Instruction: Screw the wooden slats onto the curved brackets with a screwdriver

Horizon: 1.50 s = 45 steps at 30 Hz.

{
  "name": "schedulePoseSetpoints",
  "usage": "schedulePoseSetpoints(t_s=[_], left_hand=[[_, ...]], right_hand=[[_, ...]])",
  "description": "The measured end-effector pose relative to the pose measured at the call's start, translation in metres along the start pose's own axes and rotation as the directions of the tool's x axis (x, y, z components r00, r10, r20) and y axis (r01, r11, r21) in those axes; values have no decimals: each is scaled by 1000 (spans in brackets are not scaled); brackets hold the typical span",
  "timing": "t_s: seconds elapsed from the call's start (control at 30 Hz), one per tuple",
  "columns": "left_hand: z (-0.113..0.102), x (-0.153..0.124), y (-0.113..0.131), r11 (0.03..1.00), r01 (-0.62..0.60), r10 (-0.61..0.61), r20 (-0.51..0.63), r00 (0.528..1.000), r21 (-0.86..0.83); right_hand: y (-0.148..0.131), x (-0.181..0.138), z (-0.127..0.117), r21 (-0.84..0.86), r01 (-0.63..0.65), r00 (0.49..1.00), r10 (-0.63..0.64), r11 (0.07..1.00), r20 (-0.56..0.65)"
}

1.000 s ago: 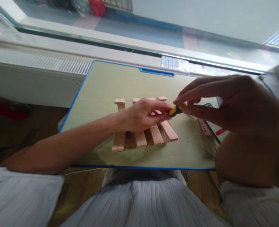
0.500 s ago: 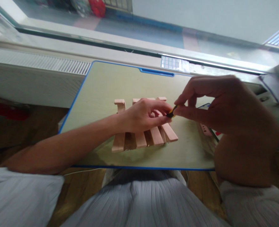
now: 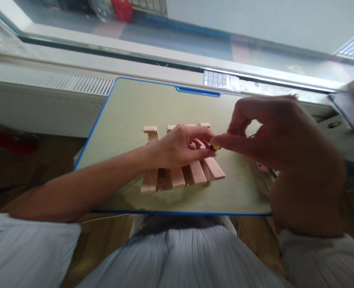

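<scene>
A small yellow-and-black screwdriver (image 3: 216, 147) is pinched in my right hand (image 3: 273, 128), between the thumb and bent fingers at its handle; its tip is hidden. My left hand (image 3: 183, 146) lies across a pale wooden slatted piece (image 3: 178, 176), with thumb and forefinger closed about the black end of the screwdriver. Several slats run side by side with gaps between them, and the far left slat curls up at its back end. The left palm covers the middle of this wooden piece.
The wood rests on a light table (image 3: 141, 100) edged in blue, with a blue slot (image 3: 198, 91) along its back. A phone-like pink item (image 3: 261, 166) is partly hidden beneath my right hand. Behind stand a white radiator (image 3: 75, 82) and a window sill holding a gridded pad (image 3: 214, 79).
My right hand has turned about the screwdriver handle, its thumb moving left and nearer the left fingertips, so less of the handle shows. My left hand and the wooden piece stay put.
</scene>
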<state>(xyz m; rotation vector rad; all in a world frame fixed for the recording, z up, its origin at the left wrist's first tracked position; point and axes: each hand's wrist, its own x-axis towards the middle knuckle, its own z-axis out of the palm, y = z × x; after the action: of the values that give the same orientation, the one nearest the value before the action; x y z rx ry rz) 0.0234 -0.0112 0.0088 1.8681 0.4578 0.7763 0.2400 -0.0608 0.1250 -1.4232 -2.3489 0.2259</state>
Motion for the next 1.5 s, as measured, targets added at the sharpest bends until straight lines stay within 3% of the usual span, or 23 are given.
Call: schedulePoseSetpoints(t_s=[0.2,0.4,0.63,0.83,1.0,1.3,1.5], left_hand=[[-2,2,-2,999,-41,40,49,998,15],[-2,1,-9,998,-62,63,69,996,-6],[-5,1,-4,998,-32,27,84,996,58],[-4,-1,-2,997,39,-44,82,996,61],[-1,-1,-4,1000,24,-23,32,999,-14],[-1,1,2,1000,7,-7,10,1000,4],[-2,1,-1,999,-27,26,43,999,27]], right_hand=[[3,0,-1,47,55,998,-55,997,-12],[5,-7,-16,84,164,981,-171,983,94],[6,-8,-15,71,124,985,-131,990,108],[9,-5,-11,-6,145,989,-145,989,38],[11,-2,-4,-33,164,986,-164,986,-9],[4,-1,0,-120,121,993,-119,985,22],[12,-4,-7,30,158,987,-159,987,20]])
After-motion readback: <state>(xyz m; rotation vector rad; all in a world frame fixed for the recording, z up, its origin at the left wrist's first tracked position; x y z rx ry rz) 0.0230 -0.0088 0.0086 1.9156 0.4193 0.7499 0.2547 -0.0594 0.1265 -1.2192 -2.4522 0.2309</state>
